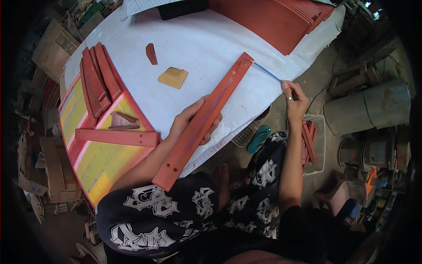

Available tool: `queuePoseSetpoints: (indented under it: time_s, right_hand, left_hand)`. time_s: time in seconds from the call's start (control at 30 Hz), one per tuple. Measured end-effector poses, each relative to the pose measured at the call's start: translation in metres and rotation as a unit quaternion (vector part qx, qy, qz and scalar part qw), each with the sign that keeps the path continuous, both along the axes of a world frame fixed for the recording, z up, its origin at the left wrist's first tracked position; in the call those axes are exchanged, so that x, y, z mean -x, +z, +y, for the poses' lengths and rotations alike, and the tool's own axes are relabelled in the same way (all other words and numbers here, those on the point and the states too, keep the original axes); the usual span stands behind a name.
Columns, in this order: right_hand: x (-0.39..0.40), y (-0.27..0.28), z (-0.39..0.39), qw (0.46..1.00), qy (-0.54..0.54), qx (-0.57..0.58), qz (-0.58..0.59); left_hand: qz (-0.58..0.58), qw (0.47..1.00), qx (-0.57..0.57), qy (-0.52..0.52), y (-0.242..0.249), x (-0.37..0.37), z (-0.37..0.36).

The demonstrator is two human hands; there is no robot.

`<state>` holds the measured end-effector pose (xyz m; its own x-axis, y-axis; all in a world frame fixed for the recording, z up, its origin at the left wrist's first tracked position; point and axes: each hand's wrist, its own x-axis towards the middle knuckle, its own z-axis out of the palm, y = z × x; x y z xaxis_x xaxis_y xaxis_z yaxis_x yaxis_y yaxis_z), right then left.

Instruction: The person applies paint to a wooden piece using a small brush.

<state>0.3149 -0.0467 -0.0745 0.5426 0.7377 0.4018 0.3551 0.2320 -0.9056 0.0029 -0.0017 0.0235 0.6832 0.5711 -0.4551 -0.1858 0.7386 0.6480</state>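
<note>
My left hand (pixel 190 118) is wrapped round the middle of a long red-painted wooden slat (pixel 211 115), which lies tilted across my view. Two dark holes show at the slat's near end, and pale scuffs mark its upper part. Between the fingertips of my right hand (pixel 295 100) is pinched a thin blue stick (pixel 267 72). Its far tip meets the upper end of the slat. On the white-covered table (pixel 127 57) beyond lie a folded piece of yellow sandpaper (pixel 174 77) and a small dark red scrap (pixel 151 53).
Several red slats (pixel 99 79) rest on a yellow-and-pink board (pixel 94 169) at the left, with a worn sandpaper piece (pixel 123 120). Large red panels (pixel 268 22) lie at the table's far side. A white crate (pixel 320 145) of red pieces and a green flip-flop (pixel 258 139) are on the floor.
</note>
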Motion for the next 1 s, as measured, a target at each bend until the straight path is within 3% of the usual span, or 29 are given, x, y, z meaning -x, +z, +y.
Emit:
queuePoseSetpoints:
  time_s: [0.73,0.83,1.0]
  right_hand:
    - [-0.0018,0.0051,-0.0051,1.0,-0.005,0.01,-0.02]
    - [0.0002,0.0035,-0.0034,0.998,-0.025,-0.037,0.053]
    - [-0.0053,-0.0006,-0.0057,0.999,-0.018,-0.032,0.016]
  left_hand:
    - [0.017,1.0,0.002,0.005,0.0025,-0.0017,-0.0008]
    - [0.014,1.0,0.013,0.012,0.0037,-0.0022,-0.0007]
    - [-0.007,1.0,0.001,-0.001,0.0005,0.0,0.0006]
